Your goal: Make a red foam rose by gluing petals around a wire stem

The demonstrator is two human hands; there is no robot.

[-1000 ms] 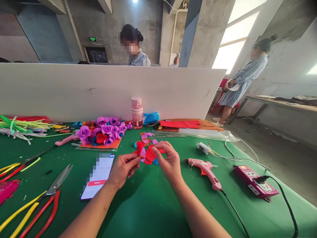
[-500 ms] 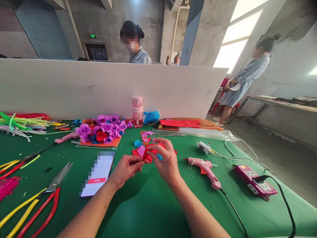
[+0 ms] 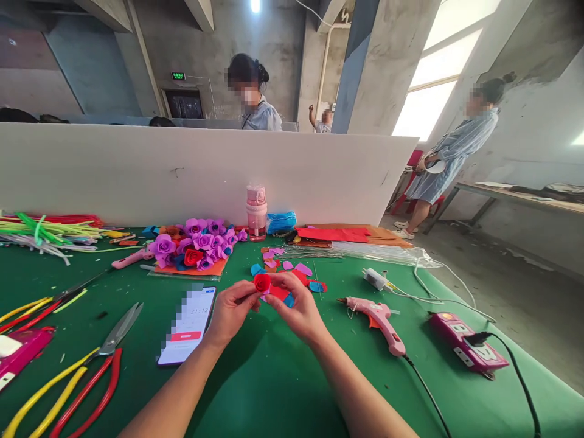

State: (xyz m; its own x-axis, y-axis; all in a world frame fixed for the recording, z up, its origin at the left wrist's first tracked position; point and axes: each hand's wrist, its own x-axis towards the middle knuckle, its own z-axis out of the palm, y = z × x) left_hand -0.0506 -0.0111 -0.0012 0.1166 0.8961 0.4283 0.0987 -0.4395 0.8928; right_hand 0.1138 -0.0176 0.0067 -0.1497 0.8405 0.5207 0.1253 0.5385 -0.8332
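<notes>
A small rolled red flower (image 3: 261, 282) is held up over the middle of the green table. My left hand (image 3: 236, 307) pinches it from the left with thumb and fingertips. From the right, my right hand (image 3: 295, 304) has its thumb and fingers closed in at the flower's side and base; its lower part is hidden by the fingers. Behind my hands lie loose cut petals (image 3: 303, 269) in pink, red and blue. A pink glue gun (image 3: 376, 319) rests on its side to the right, and a phone (image 3: 187, 328) lies by my left forearm.
Finished purple, red and blue flowers (image 3: 201, 243) are heaped at the back left. Scissors (image 3: 109, 347) lie open at the left. A pink bottle (image 3: 256, 213) stands before the white partition (image 3: 319, 176). A purple power strip (image 3: 469, 347) with cables sits right. People are beyond the partition.
The red piece between my fingers now shows as a round, rolled flower facing up. My right hand has lowered and its fingers have come down beside it. The view has tilted up slightly.
</notes>
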